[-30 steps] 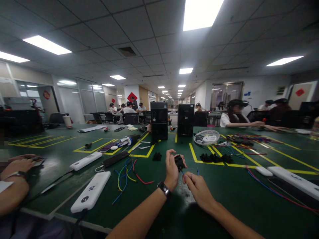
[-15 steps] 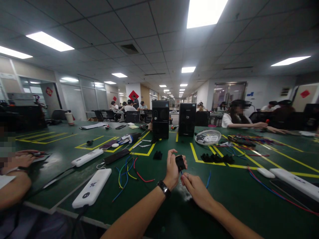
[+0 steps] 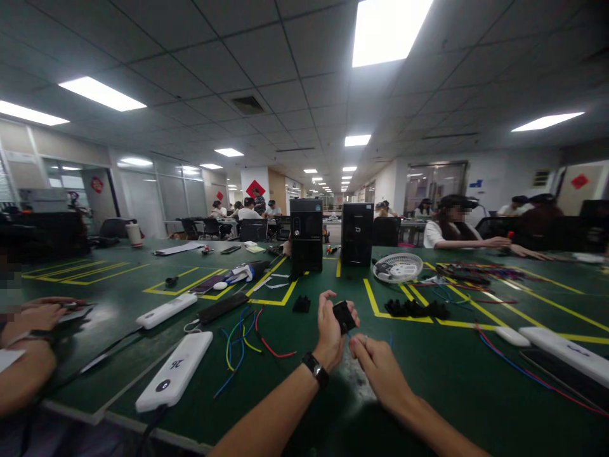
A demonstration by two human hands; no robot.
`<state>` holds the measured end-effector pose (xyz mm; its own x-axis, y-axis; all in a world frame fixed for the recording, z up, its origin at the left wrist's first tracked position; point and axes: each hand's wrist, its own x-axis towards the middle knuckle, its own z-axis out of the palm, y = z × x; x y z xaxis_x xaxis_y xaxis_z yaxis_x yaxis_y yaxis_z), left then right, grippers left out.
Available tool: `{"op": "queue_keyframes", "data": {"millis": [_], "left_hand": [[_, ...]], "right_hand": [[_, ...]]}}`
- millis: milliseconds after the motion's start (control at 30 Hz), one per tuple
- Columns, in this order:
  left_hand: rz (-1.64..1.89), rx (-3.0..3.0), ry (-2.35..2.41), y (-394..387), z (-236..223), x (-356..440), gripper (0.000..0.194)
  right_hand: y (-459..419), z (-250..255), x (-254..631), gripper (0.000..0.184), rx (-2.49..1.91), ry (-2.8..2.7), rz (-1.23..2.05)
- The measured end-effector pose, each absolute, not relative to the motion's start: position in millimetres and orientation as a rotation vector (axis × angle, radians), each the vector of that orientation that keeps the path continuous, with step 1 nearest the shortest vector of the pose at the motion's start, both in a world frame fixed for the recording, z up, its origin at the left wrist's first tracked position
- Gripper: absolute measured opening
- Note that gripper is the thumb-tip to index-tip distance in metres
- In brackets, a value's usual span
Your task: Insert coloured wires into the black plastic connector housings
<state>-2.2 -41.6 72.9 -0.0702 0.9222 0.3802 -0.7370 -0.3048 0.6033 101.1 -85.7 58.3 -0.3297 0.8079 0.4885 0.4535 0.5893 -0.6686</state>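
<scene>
My left hand (image 3: 330,330), with a dark watch on its wrist, is closed round a small black plastic connector (image 3: 343,316) held above the green table (image 3: 428,374). Just below and to the right, my right hand (image 3: 378,371) is pinched shut close under the connector; a bit of blue wire (image 3: 391,341) shows behind it, and I cannot tell whether the fingers hold it. A loose bunch of coloured wires (image 3: 245,336) lies on the table left of my hands.
White power banks (image 3: 175,371) (image 3: 165,311) lie at the left, more at the right (image 3: 564,349). Black connectors (image 3: 416,309) are piled ahead, near a white fan grille (image 3: 398,266) and two black computer towers (image 3: 306,235). Another person's arms (image 3: 23,355) rest at far left.
The connector has tilted in my left hand and my right hand has shifted slightly down and right. The view has nudged a little; nothing else on the table moved.
</scene>
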Motion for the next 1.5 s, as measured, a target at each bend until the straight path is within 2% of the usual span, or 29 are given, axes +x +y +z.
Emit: {"op": "queue_keyframes", "data": {"millis": [400,767,1500], "left_hand": [[1.665,0.785,0.354,-38.5,67.5,-4.4,0.026],[1.707,0.76,0.347,-36.4,68.2,-6.3,0.021],[1.841,0.746,0.512,-35.5,67.0,-2.7,0.018]], "right_hand": [[-74.0,49.4,97.2,0.036,-0.957,-2.094,0.607],[-72.1,61.8,107.3,0.034,-0.975,-2.148,0.484],[-84.0,50.9,84.2,0.033,-1.048,-2.076,0.428]]}}
